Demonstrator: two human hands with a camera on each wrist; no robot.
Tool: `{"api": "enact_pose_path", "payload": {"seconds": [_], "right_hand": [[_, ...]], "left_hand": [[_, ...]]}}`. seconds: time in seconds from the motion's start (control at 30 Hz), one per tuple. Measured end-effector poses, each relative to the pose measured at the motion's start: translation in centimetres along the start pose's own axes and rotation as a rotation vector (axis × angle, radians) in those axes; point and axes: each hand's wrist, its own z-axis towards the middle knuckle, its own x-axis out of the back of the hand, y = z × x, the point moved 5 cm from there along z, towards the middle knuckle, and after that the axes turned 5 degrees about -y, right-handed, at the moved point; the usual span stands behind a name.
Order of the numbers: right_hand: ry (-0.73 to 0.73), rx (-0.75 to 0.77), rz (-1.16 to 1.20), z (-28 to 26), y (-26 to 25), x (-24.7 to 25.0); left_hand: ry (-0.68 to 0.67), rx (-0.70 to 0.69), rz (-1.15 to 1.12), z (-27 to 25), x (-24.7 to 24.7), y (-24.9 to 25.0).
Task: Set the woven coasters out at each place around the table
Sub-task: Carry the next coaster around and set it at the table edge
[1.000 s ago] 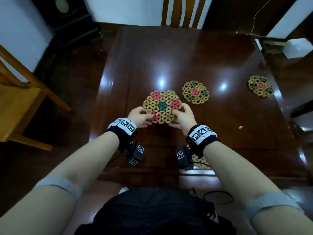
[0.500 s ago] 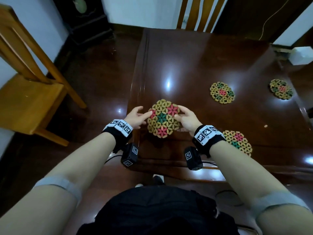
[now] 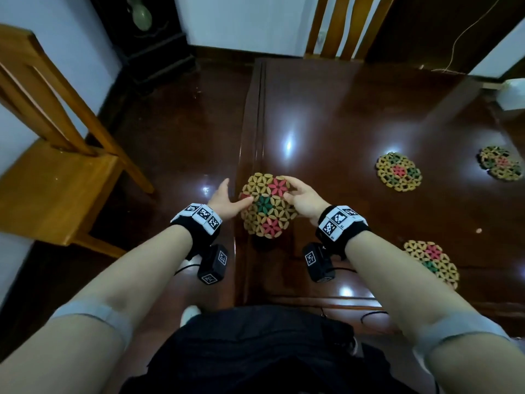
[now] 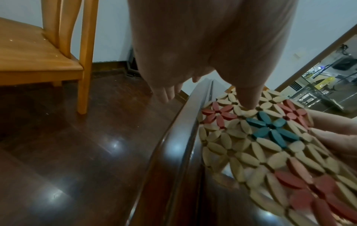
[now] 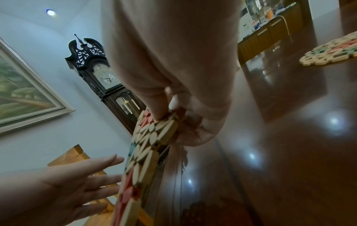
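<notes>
Up close, round woven coaster (image 3: pixel 267 207) of tan petals, red and teal flowers, right hand (image 3: pixel 305 200) fingers pinching its edge, left hand (image 3: pixel 225 201) fingers spread

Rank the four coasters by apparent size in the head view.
1. Held coaster, nearest the camera.
2. Near-right coaster.
3. Middle coaster.
4. Far-right coaster.
Distance may explain it; true sizes are unsure.

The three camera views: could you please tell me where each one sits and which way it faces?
Head: worn on the head, looks down at the table; both forearms, left hand, right hand show.
Left wrist: looks along the left hand's fingers at the held coaster and a chair.
Right wrist: looks along the right hand's fingers; a clock stands beyond.
All share the held coaster.
</notes>
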Motion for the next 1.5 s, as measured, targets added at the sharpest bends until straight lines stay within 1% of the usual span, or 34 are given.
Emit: {"api": "enact_pose_path", "payload": {"seconds": [0.07, 0.13, 0.27, 0.37, 0.43, 0.5, 0.6, 0.7, 0.77, 0.87, 0.93, 1.0, 1.1, 1.2, 1.27, 1.37, 1.43, 1.5], "right_hand": [[0.018, 0.016, 0.003, 0.9, -0.7, -1.6], [0.049, 0.015, 0.052, 1.7, -1.3, -3.5], [0.185, -0.015, 0.124, 3.4, -2.5, -8.1], [0.320, -0.017, 0.118, 5.7, -3.3, -11.7], [0.377, -0.037, 0.174, 6.6, -3.9, -13.7], [0.416, -0.044, 0.221, 7.1, -4.5, -14.9], [0.437, -0.032, 0.299, 7.9, -4.8, -15.3], [0.435, -0.055, 0.371, 8.8, -4.4, -14.5], [0.431, -0.103, 0.428, 9.6, -3.6, -13.5], [0.431, -0.180, 0.533, 11.0, -2.4, -11.6], [0.455, -0.172, 0.573, 12.4, -2.0, -9.8], [0.499, -0.146, 0.578, 13.5, -2.2, -7.7], [0.569, -0.168, 0.622, 14.3, -2.1, -4.3], [0.652, -0.178, 0.667, 14.3, -1.7, -1.1], [0.708, -0.184, 0.697, 13.8, -1.3, 0.6], [0.789, -0.167, 0.766, 13.1, -0.6, 2.6], [0.843, -0.178, 0.808, 13.0, 0.0, 3.7], [0.891, -0.200, 0.843, 13.1, 0.6, 4.6]], "left_hand": [[-0.051, -0.031, -0.079, 0.7, 1.6, -0.6], [-0.073, -0.095, -0.062, 1.3, 3.6, -1.1], [-0.039, -0.212, 0.000, 2.4, 8.7, -3.6], [-0.073, -0.233, 0.010, 3.0, 12.2, -6.0], [-0.097, -0.227, -0.024, 3.3, 14.1, -7.4], [-0.090, -0.221, -0.058, 3.9, 15.5, -8.2], [-0.076, -0.202, -0.124, 5.2, 16.8, -9.0], [-0.105, -0.209, -0.252, 6.5, 16.9, -8.0], [-0.169, -0.206, -0.320, 7.8, 16.2, -6.7], [-0.268, -0.198, -0.366, 10.3, 15.0, -4.1], [-0.334, -0.195, -0.367, 12.3, 14.3, -1.7], [-0.372, -0.179, -0.310, 14.3, 13.7, 0.6], [-0.363, -0.160, -0.174, 17.4, 12.8, 4.4], [-0.315, -0.208, -0.066, 20.4, 11.4, 8.0], [-0.317, -0.258, -0.005, 22.0, 10.1, 10.0], [-0.376, -0.325, 0.095, 23.9, 7.9, 12.9], [-0.431, -0.368, 0.146, 25.1, 6.1, 14.8], [-0.478, -0.427, 0.256, 26.3, 4.5, 16.8]]}}
